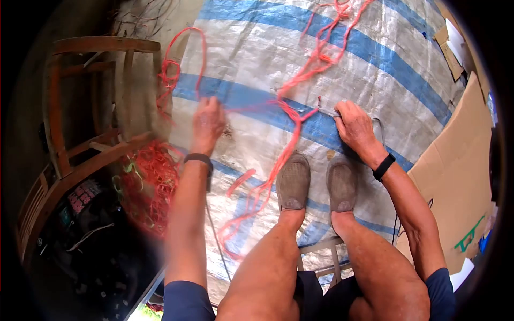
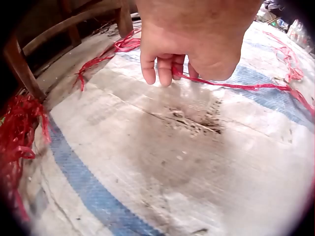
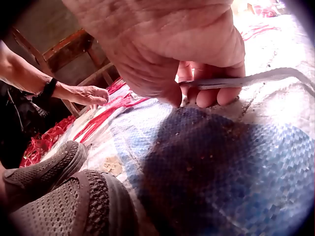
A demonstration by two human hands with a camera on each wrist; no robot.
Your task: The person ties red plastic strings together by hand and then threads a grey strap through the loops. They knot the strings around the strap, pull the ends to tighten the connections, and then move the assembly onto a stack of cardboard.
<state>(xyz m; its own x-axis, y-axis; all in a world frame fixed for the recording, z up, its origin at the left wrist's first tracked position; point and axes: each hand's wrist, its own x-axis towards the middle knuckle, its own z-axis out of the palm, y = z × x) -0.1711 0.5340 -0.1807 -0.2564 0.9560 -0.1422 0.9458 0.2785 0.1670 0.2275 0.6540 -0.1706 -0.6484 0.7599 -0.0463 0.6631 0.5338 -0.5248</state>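
Observation:
My left hand (image 1: pixel 209 122) pinches a strand of red plastic string (image 2: pixel 236 86) over the striped sheet. In the left wrist view the strand runs taut to the right from the fingers of this hand (image 2: pixel 197 42). On the right, my other hand (image 1: pixel 354 124) holds a slim grey strip (image 3: pixel 261 78) between thumb and curled fingers; its exact kind I cannot tell. That strip has a dark, narrow end by the thumb and bends away at its far side. Between the hands, a knotted bundle of red string (image 1: pixel 292 112) lies across the sheet.
The sheet (image 1: pixel 241 53) is woven, white and blue. At left stand a wooden chair frame (image 1: pixel 101 45) and a heap of red string (image 1: pixel 150 187). Cardboard (image 1: pixel 455 171) lies along the right side. Two shoes (image 1: pixel 293 182) are on the sheet below the hands.

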